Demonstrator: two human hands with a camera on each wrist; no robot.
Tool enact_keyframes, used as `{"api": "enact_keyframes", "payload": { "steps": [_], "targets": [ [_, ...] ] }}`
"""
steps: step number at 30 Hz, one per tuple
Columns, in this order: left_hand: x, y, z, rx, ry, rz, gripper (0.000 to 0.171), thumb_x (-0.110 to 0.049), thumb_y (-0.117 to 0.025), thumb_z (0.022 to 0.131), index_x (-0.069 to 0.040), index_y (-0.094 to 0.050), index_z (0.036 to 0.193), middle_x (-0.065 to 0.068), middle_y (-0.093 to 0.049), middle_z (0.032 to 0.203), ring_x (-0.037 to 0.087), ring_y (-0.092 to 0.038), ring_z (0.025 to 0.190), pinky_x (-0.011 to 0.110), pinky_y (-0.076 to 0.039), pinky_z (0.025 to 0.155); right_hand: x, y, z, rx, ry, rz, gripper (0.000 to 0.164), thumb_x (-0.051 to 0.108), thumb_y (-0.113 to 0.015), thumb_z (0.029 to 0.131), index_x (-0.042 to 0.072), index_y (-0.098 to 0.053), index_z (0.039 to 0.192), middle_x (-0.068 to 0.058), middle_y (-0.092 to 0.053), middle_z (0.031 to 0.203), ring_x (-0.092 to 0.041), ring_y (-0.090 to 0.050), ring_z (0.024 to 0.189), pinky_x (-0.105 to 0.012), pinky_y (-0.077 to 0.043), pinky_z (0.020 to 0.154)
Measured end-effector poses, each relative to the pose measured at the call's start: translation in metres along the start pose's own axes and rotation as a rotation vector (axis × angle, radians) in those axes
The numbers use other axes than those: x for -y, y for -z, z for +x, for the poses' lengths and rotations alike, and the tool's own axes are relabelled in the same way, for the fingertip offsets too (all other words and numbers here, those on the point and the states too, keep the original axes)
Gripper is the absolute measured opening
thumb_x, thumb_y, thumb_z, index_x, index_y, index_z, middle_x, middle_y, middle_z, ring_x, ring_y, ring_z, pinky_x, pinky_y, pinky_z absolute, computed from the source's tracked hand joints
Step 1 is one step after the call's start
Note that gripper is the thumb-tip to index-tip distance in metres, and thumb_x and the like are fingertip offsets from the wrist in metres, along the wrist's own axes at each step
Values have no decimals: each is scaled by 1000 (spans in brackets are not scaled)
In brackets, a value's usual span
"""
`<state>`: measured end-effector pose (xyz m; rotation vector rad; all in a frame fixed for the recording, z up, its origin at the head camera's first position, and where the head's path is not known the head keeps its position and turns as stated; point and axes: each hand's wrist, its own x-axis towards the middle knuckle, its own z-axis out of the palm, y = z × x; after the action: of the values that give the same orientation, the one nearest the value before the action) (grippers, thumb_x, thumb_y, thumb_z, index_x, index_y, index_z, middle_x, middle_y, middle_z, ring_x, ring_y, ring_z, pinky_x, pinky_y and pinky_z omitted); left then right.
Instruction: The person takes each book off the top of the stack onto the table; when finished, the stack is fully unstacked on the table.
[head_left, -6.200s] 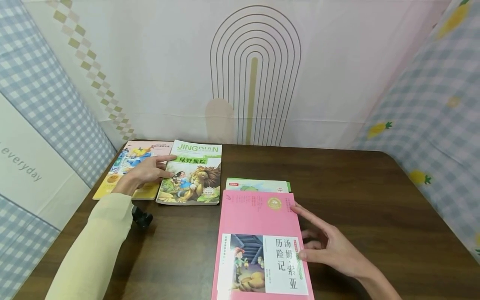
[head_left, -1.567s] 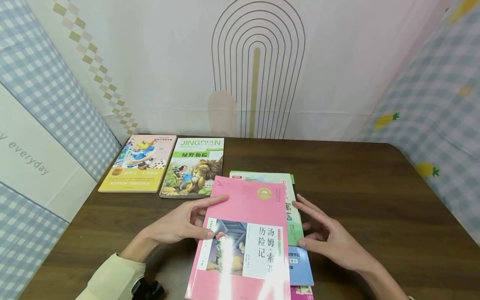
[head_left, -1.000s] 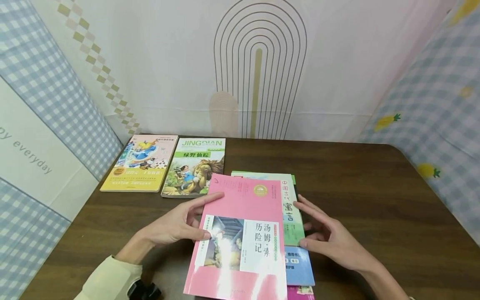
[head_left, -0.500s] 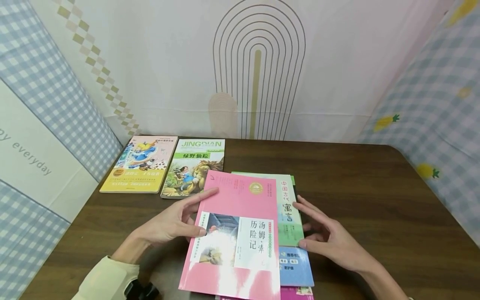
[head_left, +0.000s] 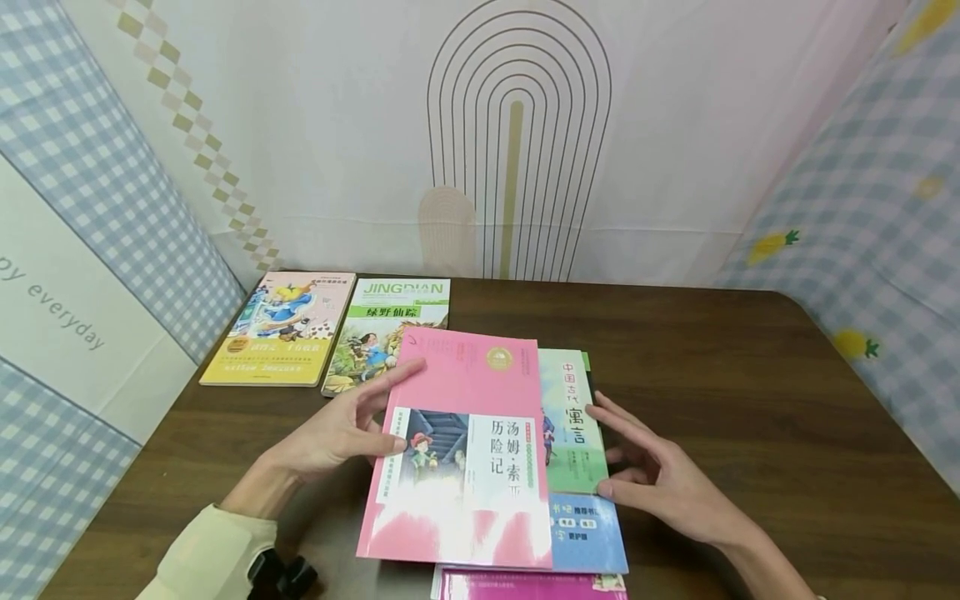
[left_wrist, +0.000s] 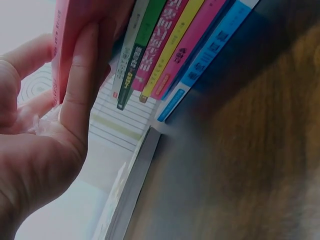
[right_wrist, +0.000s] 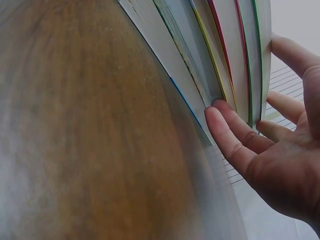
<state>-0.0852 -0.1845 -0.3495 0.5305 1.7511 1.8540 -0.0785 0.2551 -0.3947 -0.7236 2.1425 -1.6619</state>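
Note:
My left hand [head_left: 330,433] grips a pink book [head_left: 465,375] by its spine edge, thumb on the cover. This book is lifted and shifted left over a stack of books, partly covering the top one, a green-and-white book [head_left: 573,442] with a blue lower band. A magenta book [head_left: 532,586] shows below. In the left wrist view, several coloured spines of the stack [left_wrist: 165,60] stand apart from the pink book. My right hand [head_left: 660,475] rests its fingertips against the stack's right side; the right wrist view shows those fingers [right_wrist: 227,135] touching the page edges.
At the back left lie a pink-and-yellow book [head_left: 277,329] and, beside it, a green-and-white book with a lion picture [head_left: 367,350], partly behind the pink book. The brown wooden table [head_left: 712,358] meets a fabric backdrop [head_left: 660,150] behind.
My left hand has left the lion-picture book and taken hold of the pink book, drawing it left and lifting it off the stack. The right hand stays at the stack's side.

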Motion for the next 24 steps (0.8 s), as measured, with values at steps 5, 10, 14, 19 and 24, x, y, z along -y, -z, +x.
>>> {"api": "enact_keyframes", "payload": {
  "steps": [5, 10, 14, 19, 24],
  "targets": [
    [-4, 6, 8, -34, -7, 24, 97, 6, -71, 94, -17, -16, 171, 29, -39, 165, 26, -76, 110, 48, -64, 89, 1, 1, 0, -4, -19, 0, 72, 6, -68, 101, 20, -39, 165, -16, -9, 178, -18, -68, 116, -32, -64, 86],
    [-6, 14, 19, -68, -7, 30, 97, 5, -71, 94, -19, -18, 171, 28, -45, 161, 23, -74, 115, 45, -64, 91, 0, 1, 0, 6, -4, 10, 72, 4, -67, 101, 19, -38, 165, -17, -8, 178, -18, -68, 116, -32, -64, 87],
    [-8, 20, 29, -116, -4, 37, 96, 6, -70, 93, -21, -20, 171, 29, -44, 161, 22, -74, 115, 45, -64, 91, 0, 0, 0, 10, 17, 16, 73, 3, -67, 101, 18, -38, 165, -17, -9, 178, -18, -69, 116, -33, -65, 86],
    [-14, 25, 45, -161, -4, 38, 95, 9, -66, 93, -23, -21, 171, 31, -43, 161, 20, -73, 114, 46, -65, 88, 0, 1, -1, 13, 32, 21, 73, 1, -67, 101, 17, -37, 166, -18, -8, 178, -17, -69, 116, -34, -65, 86],
    [-22, 32, 60, -186, -10, 17, 96, 12, -63, 94, -25, -20, 171, 31, -40, 163, 22, -73, 114, 49, -65, 86, -1, 1, -1, 23, 23, 29, 73, 2, -67, 101, 17, -37, 166, -16, -6, 179, -17, -68, 118, -34, -65, 88]
  ]
}}
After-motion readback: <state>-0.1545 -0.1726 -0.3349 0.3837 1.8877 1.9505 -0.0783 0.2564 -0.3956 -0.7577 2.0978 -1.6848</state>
